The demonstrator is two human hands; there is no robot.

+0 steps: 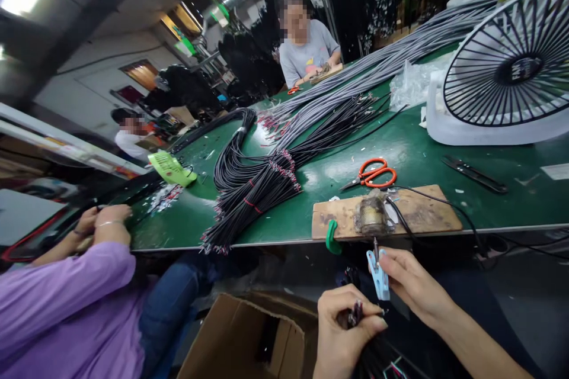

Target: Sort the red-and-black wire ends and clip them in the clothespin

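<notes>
The left hand (341, 327) is low and to the left of the right hand, its fingers clamped around dark cables (372, 360) whose ends show between thumb and forefinger. The right hand (415, 284) pinches a blue clip (379, 277) between thumb and fingers, just below the table (420, 160) edge. A thin metal rod (376, 244) stands at the top of the clip, right under the motor (372, 216); whether it belongs to the motor or sits in the clip is hard to tell from here.

The motor rests on a wooden board (427, 210) along the near edge, with a green clip (332, 238) at the board's left part. Behind the board lie orange scissors (365, 177), and to their right black snips (475, 175). A fan (524, 68) stands farther right, beside a plastic bag (411, 87). Left of the board lies a black bundle (242, 204), with grey cables (355, 80) stretching back behind it. A cardboard box (231, 331) is below, left of the left hand. A person in a purple top (80, 302) works at the left; another in a grey shirt (311, 47) sits across the table.
</notes>
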